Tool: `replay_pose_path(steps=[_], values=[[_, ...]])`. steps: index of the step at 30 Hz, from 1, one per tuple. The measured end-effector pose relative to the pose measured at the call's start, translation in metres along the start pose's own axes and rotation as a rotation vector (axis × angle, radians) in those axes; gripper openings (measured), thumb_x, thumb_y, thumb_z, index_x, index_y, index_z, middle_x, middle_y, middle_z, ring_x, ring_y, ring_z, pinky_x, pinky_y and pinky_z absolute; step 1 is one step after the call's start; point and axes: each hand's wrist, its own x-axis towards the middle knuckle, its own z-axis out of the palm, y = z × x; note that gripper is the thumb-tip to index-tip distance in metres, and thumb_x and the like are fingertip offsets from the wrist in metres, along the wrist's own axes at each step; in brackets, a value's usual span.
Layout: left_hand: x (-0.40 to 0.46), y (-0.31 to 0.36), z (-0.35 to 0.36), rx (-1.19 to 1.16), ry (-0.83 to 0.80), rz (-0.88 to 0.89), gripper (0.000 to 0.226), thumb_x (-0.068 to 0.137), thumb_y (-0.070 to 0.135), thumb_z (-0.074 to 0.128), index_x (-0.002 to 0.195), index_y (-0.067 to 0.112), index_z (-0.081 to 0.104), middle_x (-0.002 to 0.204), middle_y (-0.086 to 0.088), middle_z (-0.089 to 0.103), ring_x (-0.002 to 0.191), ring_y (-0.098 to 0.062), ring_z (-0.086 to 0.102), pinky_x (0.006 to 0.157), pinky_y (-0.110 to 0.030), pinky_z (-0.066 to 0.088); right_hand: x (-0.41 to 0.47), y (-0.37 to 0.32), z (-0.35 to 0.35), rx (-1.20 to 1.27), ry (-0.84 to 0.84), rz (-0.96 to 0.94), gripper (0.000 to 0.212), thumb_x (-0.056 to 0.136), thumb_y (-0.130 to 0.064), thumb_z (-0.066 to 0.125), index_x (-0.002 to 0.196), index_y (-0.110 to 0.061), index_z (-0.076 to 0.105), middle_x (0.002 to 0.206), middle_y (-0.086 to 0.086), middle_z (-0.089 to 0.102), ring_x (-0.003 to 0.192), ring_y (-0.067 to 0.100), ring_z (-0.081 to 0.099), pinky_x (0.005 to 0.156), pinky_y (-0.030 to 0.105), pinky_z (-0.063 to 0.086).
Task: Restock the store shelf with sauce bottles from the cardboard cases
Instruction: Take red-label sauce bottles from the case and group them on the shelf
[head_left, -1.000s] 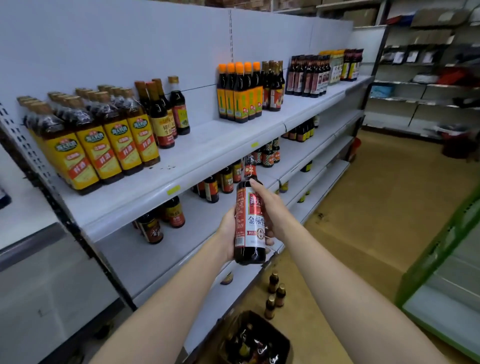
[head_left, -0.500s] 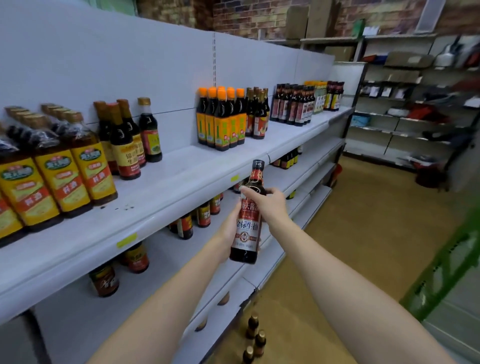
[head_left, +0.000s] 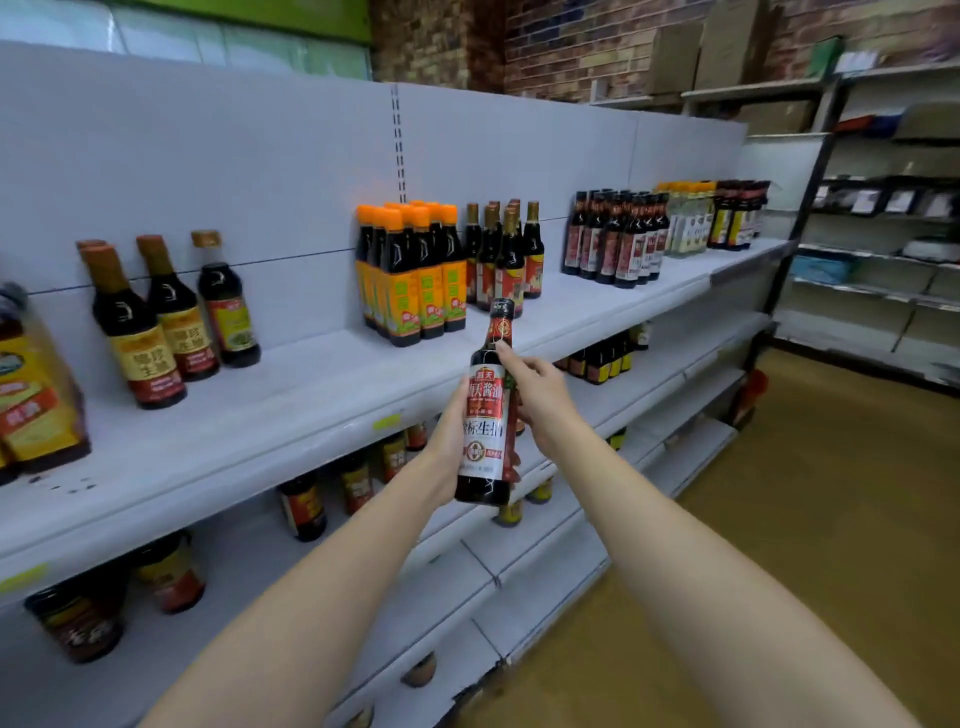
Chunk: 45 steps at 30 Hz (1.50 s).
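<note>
I hold a dark soy sauce bottle (head_left: 487, 415) with a red and white label upright in front of the white store shelf (head_left: 291, 410). My left hand (head_left: 445, 447) grips its lower body from the left side. My right hand (head_left: 537, 392) holds the upper body from the right, with the forefinger laid up along the neck. The bottle's base hangs below the top shelf's front edge and its cap reaches above that edge. No cardboard case is in view.
On the top shelf stand brown-capped bottles (head_left: 156, 322) at left, orange-capped bottles (head_left: 415, 275) in the middle, and dark bottles (head_left: 618, 239) farther right. Jars and small bottles (head_left: 306, 504) sit on lower shelves. Another shelving unit (head_left: 878, 270) stands across the aisle floor (head_left: 810, 519).
The bottle and both hands have risen from the lower shelf level to the top shelf's edge. The view has tilted up, and the box of bottles on the floor has left the frame.
</note>
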Motion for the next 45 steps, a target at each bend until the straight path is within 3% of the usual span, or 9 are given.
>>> replay_pose_path(steps=[4,8,14,19,21,24,29,33,45], values=[[0.056,0.008,0.069,0.024,-0.008,0.042,0.083,0.087,0.080,0.046,0.112,0.005,0.069,0.100,-0.023,0.069,0.082,-0.040,0.068,0.088,-0.064,0.052,0.049,-0.026,-0.071,0.012,-0.008,-0.017,0.056,0.089,-0.056,0.070,0.122,-0.010,0.064,0.108,0.007,0.074,0.100,0.025,0.072,0.095,0.049,0.057],[0.092,0.018,0.122,0.001,-0.014,0.095,0.077,0.090,0.076,0.043,0.109,0.005,0.067,0.091,-0.020,0.070,0.079,-0.037,0.067,0.094,-0.067,0.049,0.090,-0.045,-0.118,0.043,-0.030,-0.077,0.045,0.092,-0.049,0.070,0.112,-0.009,0.069,0.106,0.010,0.075,0.099,0.027,0.073,0.095,0.047,0.058],[0.142,0.042,0.145,0.117,0.150,0.219,0.064,0.097,0.067,0.042,0.108,0.010,0.070,0.090,-0.012,0.074,0.071,-0.027,0.070,0.069,-0.040,0.060,0.148,-0.059,-0.137,0.116,-0.093,-0.112,0.036,0.096,-0.043,0.068,0.108,-0.009,0.071,0.109,0.012,0.075,0.101,0.028,0.072,0.088,0.041,0.060],[0.206,0.057,0.159,0.305,0.259,0.476,0.071,0.093,0.073,0.030,0.125,0.018,0.063,0.109,-0.007,0.075,0.096,-0.021,0.074,0.088,-0.037,0.059,0.205,-0.080,-0.146,0.070,-0.181,-0.168,0.033,0.103,-0.032,0.059,0.116,-0.004,0.070,0.109,0.010,0.075,0.087,0.014,0.071,0.067,0.021,0.054],[0.235,0.064,0.161,0.324,0.205,0.566,0.071,0.089,0.071,0.041,0.139,0.021,0.053,0.121,-0.001,0.071,0.107,-0.015,0.071,0.094,-0.034,0.057,0.234,-0.091,-0.152,0.007,-0.217,-0.207,0.032,0.103,-0.032,0.058,0.118,-0.006,0.070,0.108,0.005,0.076,0.088,0.010,0.072,0.067,0.018,0.054],[0.283,0.078,0.160,0.400,0.150,0.679,0.050,0.090,0.039,0.073,0.133,0.020,0.056,0.117,0.001,0.072,0.107,-0.014,0.070,0.091,-0.029,0.057,0.280,-0.101,-0.161,-0.042,-0.232,-0.254,0.028,0.103,-0.033,0.059,0.115,-0.010,0.070,0.102,-0.003,0.074,0.086,0.000,0.069,0.066,0.014,0.052],[0.379,0.104,0.148,0.560,0.228,0.693,0.056,0.079,0.045,0.080,0.126,0.027,0.056,0.111,0.008,0.071,0.103,-0.008,0.069,0.095,-0.041,0.057,0.367,-0.099,-0.171,-0.054,-0.257,-0.267,0.030,0.104,-0.031,0.057,0.120,-0.008,0.068,0.113,0.004,0.073,0.105,0.015,0.069,0.076,0.021,0.054],[0.435,0.112,0.147,0.589,0.260,0.714,0.049,0.081,0.037,0.080,0.123,0.025,0.057,0.110,0.008,0.072,0.102,-0.006,0.068,0.091,-0.035,0.056,0.425,-0.087,-0.176,-0.022,-0.267,-0.284,0.031,0.105,-0.027,0.056,0.127,-0.008,0.065,0.119,0.004,0.072,0.108,0.015,0.068,0.076,0.018,0.053],[0.586,0.111,0.202,0.566,0.422,0.638,0.055,0.078,0.034,0.084,0.120,0.018,0.053,0.110,0.003,0.071,0.102,-0.012,0.069,0.084,-0.030,0.056,0.587,-0.073,-0.244,0.027,-0.370,-0.201,0.026,0.103,-0.016,0.053,0.121,-0.006,0.069,0.118,0.012,0.073,0.112,0.028,0.067,0.099,0.043,0.051]])
